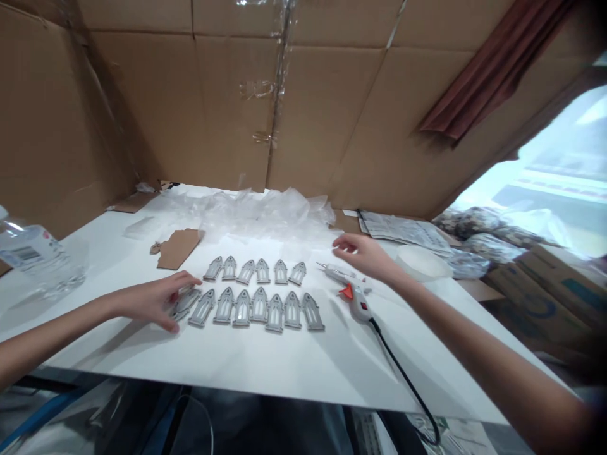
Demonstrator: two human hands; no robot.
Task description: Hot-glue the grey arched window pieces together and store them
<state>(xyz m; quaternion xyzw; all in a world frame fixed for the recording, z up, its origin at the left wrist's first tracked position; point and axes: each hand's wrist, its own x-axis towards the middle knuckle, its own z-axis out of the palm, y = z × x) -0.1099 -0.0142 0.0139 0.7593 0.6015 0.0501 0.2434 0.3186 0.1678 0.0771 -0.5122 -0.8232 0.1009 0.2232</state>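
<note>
In the head view, the left hand [154, 300] is at the left end of two rows of grey arched frames [259, 305] on the white tabletop [237, 366]. Its thumb and fingers are parted around a grey piece [184, 306]; whether they grip it, I cannot tell. Six frames make up the far row, seven the near one, all lying flat with their points away from the person. The right hand [363, 254], loosely open with bent fingers and holding nothing, is beyond and right of the rows, near a thin-tipped tool [339, 275]. Just nearer the person lies a white glue gun [360, 306] with an orange part and a black cord [403, 373]. Clear plastic wrap [270, 212] lies behind the frames, a cardboard scrap [179, 248] behind the left hand, and a clear bottle [40, 259] at far left.
</note>
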